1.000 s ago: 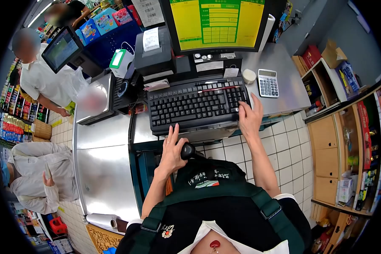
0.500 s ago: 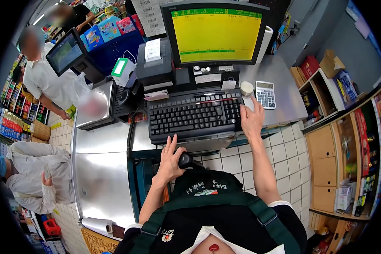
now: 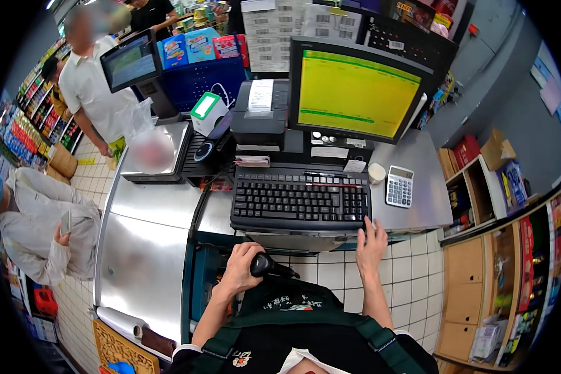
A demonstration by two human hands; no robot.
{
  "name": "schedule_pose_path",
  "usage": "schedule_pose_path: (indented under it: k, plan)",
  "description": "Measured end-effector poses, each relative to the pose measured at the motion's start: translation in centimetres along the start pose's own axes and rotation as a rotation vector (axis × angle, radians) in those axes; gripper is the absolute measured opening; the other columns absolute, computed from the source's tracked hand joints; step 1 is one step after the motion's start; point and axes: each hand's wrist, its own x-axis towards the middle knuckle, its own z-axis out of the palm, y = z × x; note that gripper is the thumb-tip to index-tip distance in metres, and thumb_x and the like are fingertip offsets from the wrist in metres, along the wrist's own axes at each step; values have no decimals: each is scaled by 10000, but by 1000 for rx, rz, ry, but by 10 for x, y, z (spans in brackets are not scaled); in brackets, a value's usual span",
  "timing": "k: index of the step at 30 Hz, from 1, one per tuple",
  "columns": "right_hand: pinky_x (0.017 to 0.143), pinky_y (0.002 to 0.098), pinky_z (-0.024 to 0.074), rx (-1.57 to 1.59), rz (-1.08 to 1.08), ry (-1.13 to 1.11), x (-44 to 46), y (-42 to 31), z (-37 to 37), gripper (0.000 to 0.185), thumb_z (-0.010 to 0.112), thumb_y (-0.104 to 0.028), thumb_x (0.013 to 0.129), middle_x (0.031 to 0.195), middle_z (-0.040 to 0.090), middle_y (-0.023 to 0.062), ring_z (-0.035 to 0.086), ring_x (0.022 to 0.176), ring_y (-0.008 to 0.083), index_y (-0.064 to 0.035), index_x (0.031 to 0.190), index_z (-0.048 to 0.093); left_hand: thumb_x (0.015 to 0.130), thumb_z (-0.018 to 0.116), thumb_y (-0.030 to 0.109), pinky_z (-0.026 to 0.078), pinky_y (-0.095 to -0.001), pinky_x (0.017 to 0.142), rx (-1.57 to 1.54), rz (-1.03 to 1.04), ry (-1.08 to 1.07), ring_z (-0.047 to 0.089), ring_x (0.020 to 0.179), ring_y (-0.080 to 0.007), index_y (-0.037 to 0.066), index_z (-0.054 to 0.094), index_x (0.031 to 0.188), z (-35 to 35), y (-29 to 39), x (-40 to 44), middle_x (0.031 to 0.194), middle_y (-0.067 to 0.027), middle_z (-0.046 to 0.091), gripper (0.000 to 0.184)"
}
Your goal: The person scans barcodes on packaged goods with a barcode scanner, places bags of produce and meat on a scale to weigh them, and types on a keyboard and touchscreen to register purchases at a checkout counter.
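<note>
Since the earlier frame, my right hand (image 3: pixel 371 249) has come off the number keys to the near right corner of the keyboard (image 3: pixel 299 199); its fingers are spread, holding nothing, though I can't tell whether they touch the edge. My left hand (image 3: pixel 238 269) grasps the black scanner (image 3: pixel 262 265), below the keyboard's left half. If that grip loosens, I think the scanner could drop to the floor tiles (image 3: pixel 411 274); a careless sweep of my right hand could press stray keys or knock the white cup (image 3: pixel 376 173) beyond it, beside the calculator (image 3: pixel 399 186). Shiny steel counter (image 3: pixel 146 249) stretches left of my left hand, with a scale (image 3: pixel 173 140) farther out and shoppers across it.
</note>
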Motion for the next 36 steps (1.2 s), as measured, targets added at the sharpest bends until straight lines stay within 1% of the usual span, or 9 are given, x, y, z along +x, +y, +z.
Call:
schedule_pose_path:
  k: [11,15,18,20,22,24,29,30,36]
  plan:
    - [984,464,347,-260,-55,57,16,2,8,248,620,-264,866,1335,461,155,447,1180,350,-110,1046,694,526,715,47,439,-399,842,-97,-51,48,505,938,-335,74,553,1026,-34,-33,-8,1009,-102,551,527]
    - [1028,446,330,-270,51,73,38,-17,-4,270,595,-224,883,1375,443,211,414,1244,370,10,948,712,558,754,108,411,-396,878,-132,-5,67,531,987,-314,103,556,1035,-49,-67,-8,1005,-96,579,517]
    - [1014,417,348,-6,-37,64,48,-88,1,310,577,-171,907,1278,495,201,453,1196,352,32,1140,595,565,758,134,405,-402,887,-181,6,20,531,994,-320,103,550,1053,-68,-86,-3,1012,-103,571,531]
    - [886,361,454,424,77,-331,45,-138,26,281,579,-120,883,1095,586,147,579,988,273,26,1122,577,561,759,148,403,-409,886,-260,27,14,525,987,-328,105,548,1068,-74,-100,6,1010,-107,559,551]
    - [877,328,458,671,-86,-1001,31,-184,57,490,676,-126,769,1098,611,127,585,990,223,22,1215,537,532,771,174,397,-415,871,-311,116,45,521,968,-331,101,547,1082,-81,-110,12,984,-112,545,598]
    - [879,330,463,706,-181,-1273,12,-246,75,563,721,-112,731,1071,618,129,595,981,215,35,1227,499,499,790,211,390,-417,865,-336,180,52,515,971,-329,93,547,1085,-96,-116,17,972,-114,533,646]
    - [622,264,467,598,104,-1489,5,-292,108,371,669,-87,785,787,609,58,576,671,125,33,1112,542,614,815,299,371,-387,951,-567,256,-101,467,1104,-282,119,528,1213,-118,-161,16,1189,-103,503,689]
    - [589,262,453,557,142,-1485,4,-288,116,356,665,-80,780,744,594,47,558,638,113,25,1101,552,638,829,376,374,-396,971,-825,23,-185,434,1175,-246,129,456,1310,-133,-168,15,1267,-85,474,807]
    - [662,295,454,543,-13,-1354,-9,-273,124,460,693,-168,751,761,601,65,535,687,150,-43,1172,557,669,806,430,410,-402,990,-480,-199,558,478,1224,-277,4,452,1306,-150,-254,116,1285,-177,515,844]
